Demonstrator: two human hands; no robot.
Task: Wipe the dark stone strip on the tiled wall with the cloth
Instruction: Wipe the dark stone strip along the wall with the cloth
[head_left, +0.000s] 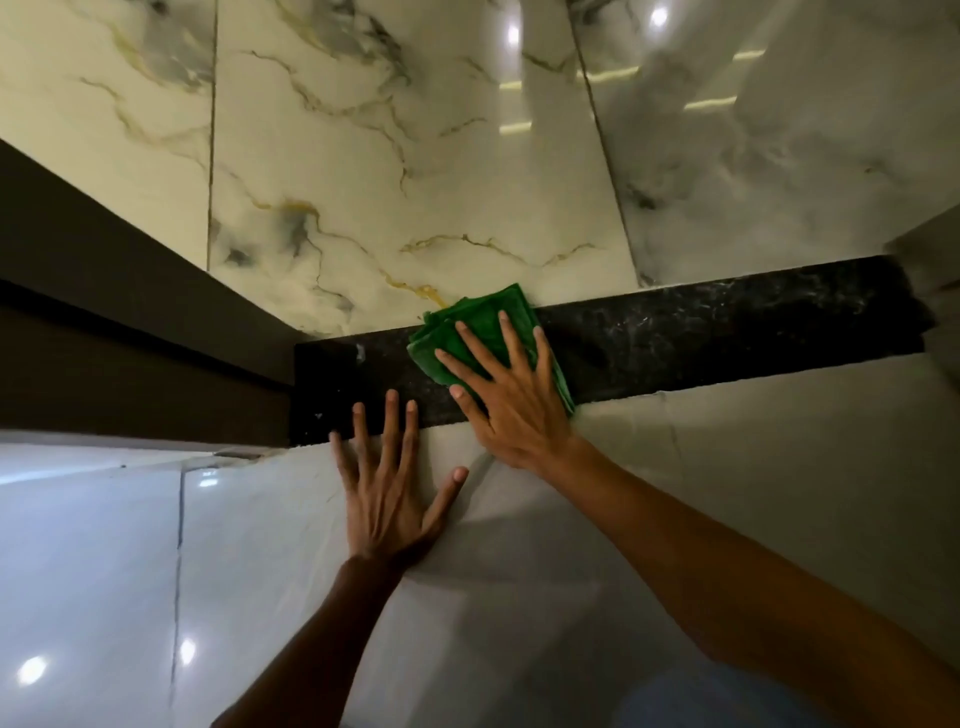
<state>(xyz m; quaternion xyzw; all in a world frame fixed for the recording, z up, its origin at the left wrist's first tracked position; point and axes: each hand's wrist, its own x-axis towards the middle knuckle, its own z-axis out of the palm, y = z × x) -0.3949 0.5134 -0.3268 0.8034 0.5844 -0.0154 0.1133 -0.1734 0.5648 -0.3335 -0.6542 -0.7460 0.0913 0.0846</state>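
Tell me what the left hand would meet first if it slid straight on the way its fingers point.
The left hand lies flat on the pale grey wall tile, fingers pointing up. Its fingertips already overlap the lower edge of the dark speckled stone strip, so it would slide onto that strip first, left of the folded green cloth.

No text, label, brand, number or sign can be read anywhere in the head view. The marbled wall tiles (415, 156) carry only grey and gold veining and bright reflections of lights. The dark stone strip (727, 332) shows pale flecks and smears that may be dust or the stone's own pattern, none forming letters. The green cloth (483, 322) appears plain, with no tag or print on the part that shows.
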